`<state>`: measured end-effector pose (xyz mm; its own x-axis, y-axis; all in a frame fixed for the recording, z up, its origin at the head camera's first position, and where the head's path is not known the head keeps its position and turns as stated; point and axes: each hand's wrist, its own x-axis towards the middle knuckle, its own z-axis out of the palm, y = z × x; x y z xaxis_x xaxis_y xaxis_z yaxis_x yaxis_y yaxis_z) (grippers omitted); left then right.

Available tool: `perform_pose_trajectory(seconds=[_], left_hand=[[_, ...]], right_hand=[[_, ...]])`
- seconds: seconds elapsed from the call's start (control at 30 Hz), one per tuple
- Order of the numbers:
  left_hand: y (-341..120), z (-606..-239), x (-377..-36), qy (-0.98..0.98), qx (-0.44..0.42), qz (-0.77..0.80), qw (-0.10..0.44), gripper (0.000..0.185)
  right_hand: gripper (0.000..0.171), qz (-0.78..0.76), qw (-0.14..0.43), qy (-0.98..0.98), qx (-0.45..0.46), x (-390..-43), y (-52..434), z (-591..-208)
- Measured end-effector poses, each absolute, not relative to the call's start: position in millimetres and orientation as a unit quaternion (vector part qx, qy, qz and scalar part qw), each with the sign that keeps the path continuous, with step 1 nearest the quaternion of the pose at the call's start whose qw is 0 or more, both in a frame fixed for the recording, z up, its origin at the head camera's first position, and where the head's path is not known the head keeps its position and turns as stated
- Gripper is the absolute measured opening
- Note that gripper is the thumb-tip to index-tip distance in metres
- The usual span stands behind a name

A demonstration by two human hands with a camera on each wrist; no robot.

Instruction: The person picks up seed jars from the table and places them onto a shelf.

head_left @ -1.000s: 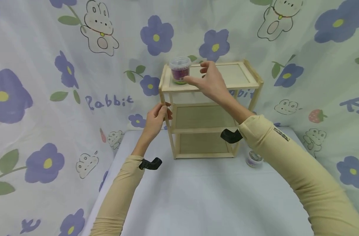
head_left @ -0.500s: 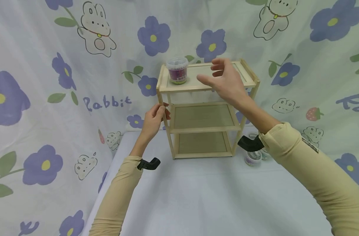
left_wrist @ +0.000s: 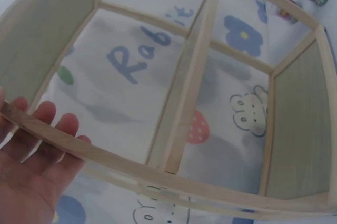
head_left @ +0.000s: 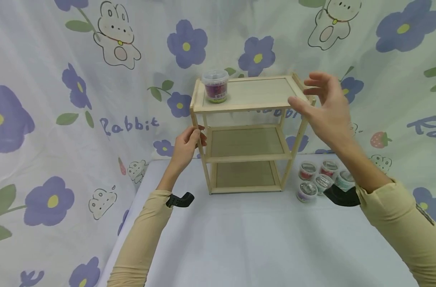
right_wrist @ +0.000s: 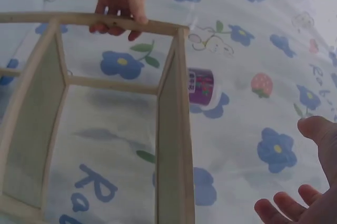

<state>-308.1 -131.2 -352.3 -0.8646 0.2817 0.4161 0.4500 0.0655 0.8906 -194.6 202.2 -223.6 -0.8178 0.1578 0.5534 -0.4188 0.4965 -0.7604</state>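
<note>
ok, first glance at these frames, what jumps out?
A three-tier wooden shelf stands mid-table against a rabbit-and-flower cloth backdrop, with one clear tub of purple beads on the left end of its top tier. The left hand grips the shelf's front left post, while the right hand hovers open by the top right corner. More small tubs cluster on the table right of the shelf.

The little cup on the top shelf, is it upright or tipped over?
Upright: the cup stands on its base at the top shelf's left end, lid upward.

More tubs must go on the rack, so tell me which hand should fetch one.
Right. The right hand is open and free above the small lidded tubs; the left hand grips the wooden three-shelf rack's front post.
</note>
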Motion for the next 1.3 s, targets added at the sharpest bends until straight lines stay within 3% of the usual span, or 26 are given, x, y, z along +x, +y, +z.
perform_pose_trajectory(seconds=[0.2,0.47,0.67,0.93,1.1,1.3], left_hand=[[-130.4,-338.1,-291.0,-0.733,-0.245,-0.631,0.067,0.03],[-131.8,-340.9,-292.9,-0.737,-0.237,-0.63,0.069,0.03],[-133.4,-357.4,-307.5,-0.73,-0.234,-0.638,0.066,0.032],[-128.4,-361.2,-313.5,-0.73,-0.24,-0.635,0.078,0.034],[-125.0,-359.9,-314.4,-0.727,-0.244,-0.638,0.07,0.032],[-127.1,-346.2,-303.1,-0.726,-0.241,-0.641,0.068,0.03]], right_hand=[[0.063,0.464,0.366,-0.805,0.052,-173.2,233.5,-247.5],[0.057,0.467,0.386,-0.795,-0.003,-163.9,268.8,-307.5],[0.056,0.472,0.344,-0.808,-0.076,-158.2,282.3,-368.7],[0.064,0.502,0.274,-0.8,-0.182,-147.0,287.0,-479.3],[0.07,0.504,0.242,-0.801,-0.215,-138.2,288.9,-539.3],[0.081,0.496,0.203,-0.817,-0.213,-143.2,291.4,-580.1]])
